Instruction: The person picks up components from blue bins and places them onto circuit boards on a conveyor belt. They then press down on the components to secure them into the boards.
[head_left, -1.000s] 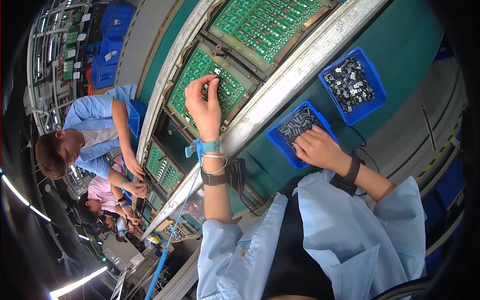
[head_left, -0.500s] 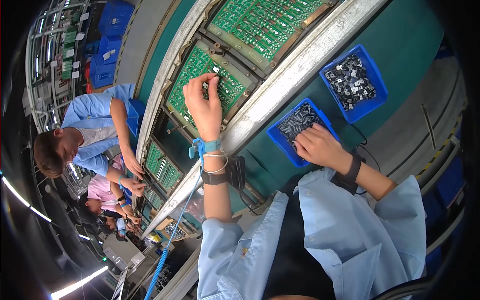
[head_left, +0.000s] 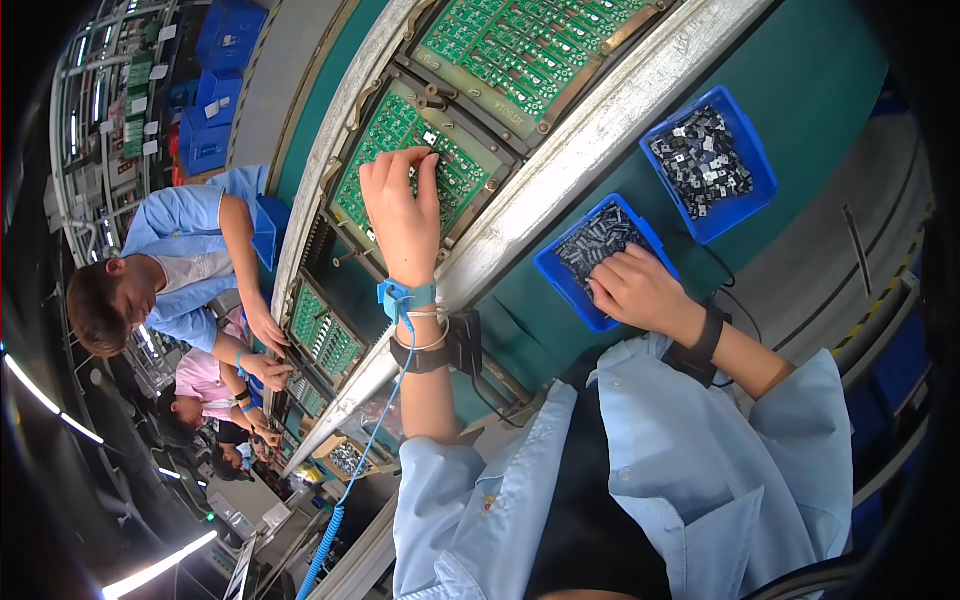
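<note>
My left hand (head_left: 402, 210) is over a green circuit board (head_left: 385, 130) held in a dark frame. Thumb and forefinger come together in a pinch at the board's surface; whatever they hold is too small to make out. A blue wrist strap (head_left: 408, 297) with a coiled cord circles that wrist. My right hand (head_left: 640, 290) rests on the near edge of a blue bin (head_left: 597, 322) of small dark components (head_left: 598, 240). Its fingers curl down among the parts, and their tips are partly hidden.
A second blue bin (head_left: 765, 190) of black-and-silver components (head_left: 702, 165) stands to the right. Another framed circuit board (head_left: 520, 60) lies farther up the line, behind a pale metal rail (head_left: 570, 180). Across the line a co-worker in light blue (head_left: 180, 235) works at another board (head_left: 325, 335).
My left hand has shifted slightly left, its thumb and forefinger still pinched over the board. My right hand stays at the bin with little visible change.
</note>
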